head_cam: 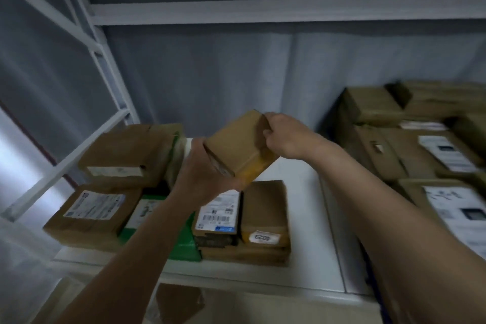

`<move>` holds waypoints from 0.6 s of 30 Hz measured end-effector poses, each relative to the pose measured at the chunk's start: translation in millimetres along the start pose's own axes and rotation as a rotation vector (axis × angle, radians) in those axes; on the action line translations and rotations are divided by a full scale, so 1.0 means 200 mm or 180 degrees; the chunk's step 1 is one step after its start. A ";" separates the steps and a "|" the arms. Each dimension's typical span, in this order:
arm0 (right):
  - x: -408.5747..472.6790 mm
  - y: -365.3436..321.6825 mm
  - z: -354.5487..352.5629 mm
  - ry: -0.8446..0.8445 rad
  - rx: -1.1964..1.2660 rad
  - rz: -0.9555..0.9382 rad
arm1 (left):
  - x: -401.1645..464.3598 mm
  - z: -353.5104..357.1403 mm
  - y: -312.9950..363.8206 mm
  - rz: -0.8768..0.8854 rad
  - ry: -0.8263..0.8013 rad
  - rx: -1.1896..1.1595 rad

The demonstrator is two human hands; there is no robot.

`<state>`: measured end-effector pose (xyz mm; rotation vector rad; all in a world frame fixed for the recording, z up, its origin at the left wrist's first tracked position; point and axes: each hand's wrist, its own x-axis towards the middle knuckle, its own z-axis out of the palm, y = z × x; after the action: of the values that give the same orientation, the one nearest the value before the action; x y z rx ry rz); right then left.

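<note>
One small brown cardboard box [238,144], tilted, up in the air over the white shelf [302,192], dead centre. Two hands on it: the left hand [202,168] has its grip curled round the 8 o'clock corner, and the right hand [284,137] pinches the 2 o'clock edge. Below, from 8 to 6 o'clock, I count five flat parcels: four brown paper-wrapped parcels [126,150] and one glossy green parcel [186,244]. At 3 o'clock there's a blurry pile of cardboard cartons [373,105] with white labels. Behind are a grey wall [210,73] and a white metal rack frame [263,12].
</note>
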<state>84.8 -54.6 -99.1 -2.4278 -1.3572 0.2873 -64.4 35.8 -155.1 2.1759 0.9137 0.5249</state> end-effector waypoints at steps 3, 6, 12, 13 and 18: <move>-0.12 0.18 -0.14 0.0244 0.0000 0.0267 | 0.03 0.12 0.17 0.0228 -0.0206 -0.0138; -0.25 0.34 -0.25 0.0444 -0.0033 0.0510 | 0.03 0.24 0.34 0.0386 -0.0443 -0.0176; -0.51 0.64 -0.45 0.0678 -0.0090 0.0938 | -0.04 0.47 0.68 0.0708 -0.0756 -0.0218; -0.56 0.68 -0.48 0.0714 -0.0103 0.0972 | -0.05 0.51 0.73 0.0757 -0.0790 -0.0219; -0.83 0.94 -0.64 0.0915 -0.0205 0.1132 | -0.15 0.70 1.03 0.1011 -0.0997 -0.0170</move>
<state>188.5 -311.3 -53.4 -2.6326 -0.8248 -0.0233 90.9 -152.7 -99.1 2.2826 0.3853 0.3363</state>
